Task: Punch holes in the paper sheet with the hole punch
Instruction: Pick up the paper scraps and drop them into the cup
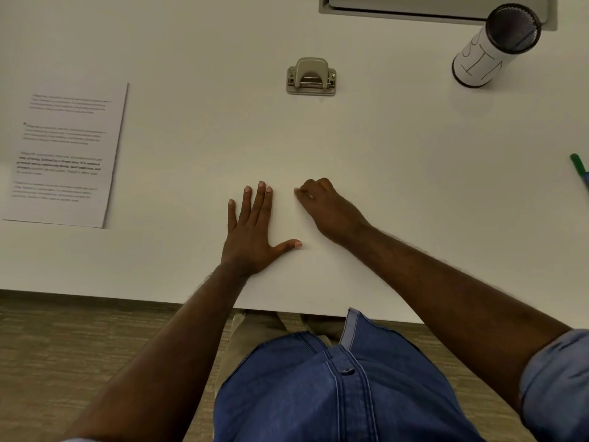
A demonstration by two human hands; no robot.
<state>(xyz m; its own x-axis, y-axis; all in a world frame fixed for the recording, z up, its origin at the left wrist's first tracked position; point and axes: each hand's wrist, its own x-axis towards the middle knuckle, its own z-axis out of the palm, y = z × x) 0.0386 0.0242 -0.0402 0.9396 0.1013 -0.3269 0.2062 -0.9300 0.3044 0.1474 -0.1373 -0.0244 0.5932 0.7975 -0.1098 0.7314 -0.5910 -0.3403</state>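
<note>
A view from above looks down on a pale tabletop [382,148], with a person's two bare forearms reaching onto it from the bottom edge.

At far left lies the paper [63,154], a printed sheet with several paragraphs of text, flat on the tabletop and well apart from everything else. Nothing touches it, and no holes show in it.

Near the middle, the left hand [251,231] lies flat, palm down, fingers straight and slightly spread, thumb out to the side, holding nothing. Just beside it, the right hand [322,205] rests on the tabletop with its fingers curled under, loosely clenched; nothing shows in its grip.

Farther back, beyond both hands, the punch [311,77] sits alone, a small grey two-hole model with its lever up.

At upper right a mesh pen cup [495,46] wrapped in a handwritten label leans in the wide-angle view, and a green pen [579,169] pokes in at the right edge.

The task appears not yet begun. A sensible first step is for the left hand to reach left for the paper and slide it to the centre, while the right hand draws the punch closer. To punch well, push one long edge of the paper fully into the slot, square against the back, centred between the two cutters, then press the lever down firmly with a flat palm while the other hand steadies the paper.
</note>
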